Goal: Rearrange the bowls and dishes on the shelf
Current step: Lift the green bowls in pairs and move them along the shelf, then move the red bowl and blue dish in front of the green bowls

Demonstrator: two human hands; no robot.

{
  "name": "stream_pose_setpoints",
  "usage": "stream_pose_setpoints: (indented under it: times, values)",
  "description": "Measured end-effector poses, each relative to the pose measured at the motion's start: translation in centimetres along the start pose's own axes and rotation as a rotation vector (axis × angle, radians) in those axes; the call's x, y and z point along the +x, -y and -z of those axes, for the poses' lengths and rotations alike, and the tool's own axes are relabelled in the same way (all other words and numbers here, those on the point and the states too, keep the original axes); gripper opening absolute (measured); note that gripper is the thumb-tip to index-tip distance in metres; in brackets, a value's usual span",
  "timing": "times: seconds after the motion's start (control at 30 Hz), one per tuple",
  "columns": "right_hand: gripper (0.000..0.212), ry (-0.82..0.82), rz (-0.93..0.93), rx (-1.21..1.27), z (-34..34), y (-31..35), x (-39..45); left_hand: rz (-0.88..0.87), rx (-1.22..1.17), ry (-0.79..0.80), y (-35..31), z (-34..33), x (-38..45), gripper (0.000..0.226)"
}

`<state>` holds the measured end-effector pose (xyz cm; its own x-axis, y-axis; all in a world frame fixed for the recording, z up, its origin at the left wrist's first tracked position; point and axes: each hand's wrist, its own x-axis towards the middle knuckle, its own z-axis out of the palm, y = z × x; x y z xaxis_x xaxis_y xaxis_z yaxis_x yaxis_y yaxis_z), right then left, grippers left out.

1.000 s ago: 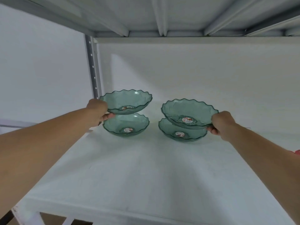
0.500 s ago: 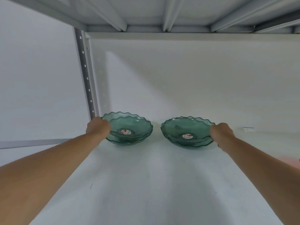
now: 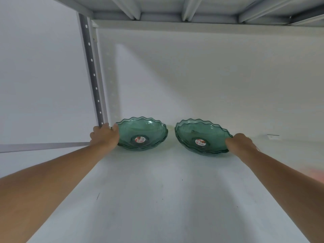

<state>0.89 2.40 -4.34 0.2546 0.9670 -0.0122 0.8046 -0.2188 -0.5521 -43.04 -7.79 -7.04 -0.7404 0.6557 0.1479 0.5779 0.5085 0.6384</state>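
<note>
Two stacks of clear green bowls with wavy rims sit side by side at the back of the white shelf (image 3: 157,199). In each stack one bowl is nested in another, with a red and white sticker at the bottom. My left hand (image 3: 105,137) grips the left rim of the left stack (image 3: 145,130). On the right stack (image 3: 196,132), my right hand (image 3: 240,142) holds the right rim. Both arms reach forward over the shelf.
A grey perforated upright post (image 3: 92,71) stands at the back left corner, right by my left hand. The ribbed underside of the upper shelf (image 3: 192,7) spans overhead. A white back wall (image 3: 210,76) closes the shelf behind the bowls.
One second ago each hand held a bowl raised above another bowl. Both lifted bowls have come down and now sit nested in the lower ones; my hands remain on the rims.
</note>
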Motion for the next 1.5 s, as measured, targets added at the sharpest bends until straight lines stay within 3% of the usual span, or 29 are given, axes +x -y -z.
stream_pose_setpoints:
  times: [0.17, 0.33, 0.67, 1.03, 1.3, 1.5]
  values:
    - [0.065, -0.142, 0.239, -0.033, 0.3, 1.2, -1.0, -0.397, -0.095, -0.161, -3.1, 2.2, -2.2, 0.068]
    - [0.068, -0.102, 0.439, -0.150, 0.0, 3.0, -3.9, -0.619, -0.131, 0.037, -7.9, 1.5, -5.0, 0.074]
    - [0.071, -0.017, 0.566, -0.155, 3.2, -1.2, -10.1, -0.577, -0.093, 0.140, -9.9, 1.3, -15.2, 0.080]
    - [0.076, 0.064, 0.649, -0.149, 12.3, -14.5, -17.2, -0.514, -0.032, 0.158, -13.3, 2.7, -35.1, 0.083]
    - [0.081, 0.071, 0.652, -0.123, 18.0, -21.3, -20.1, -0.488, -0.058, 0.175, -15.2, 4.1, -43.2, 0.082]
    - [0.079, 0.026, 0.525, -0.161, 21.4, -25.9, -20.2, -0.522, -0.083, 0.274, -17.9, 2.7, -45.4, 0.082]
